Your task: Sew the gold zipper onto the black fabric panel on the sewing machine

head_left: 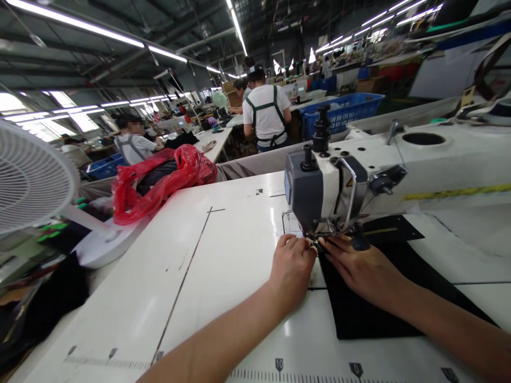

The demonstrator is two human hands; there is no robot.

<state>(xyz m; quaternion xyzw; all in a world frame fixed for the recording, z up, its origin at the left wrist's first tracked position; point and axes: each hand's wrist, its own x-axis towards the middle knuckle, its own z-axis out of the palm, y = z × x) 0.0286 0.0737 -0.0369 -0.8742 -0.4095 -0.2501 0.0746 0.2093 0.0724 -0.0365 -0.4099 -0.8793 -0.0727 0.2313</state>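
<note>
White is the big work table (223,276), and on it stands a pale sewing machine (359,175) with a black cloth (371,314) lying flat under its head, stretched toward the person's right arm. The right hand (359,268) rests open and flat on the cloth, while the left hand (293,268), fingers curled, pinches the cloth edge just beside the needle.
</note>
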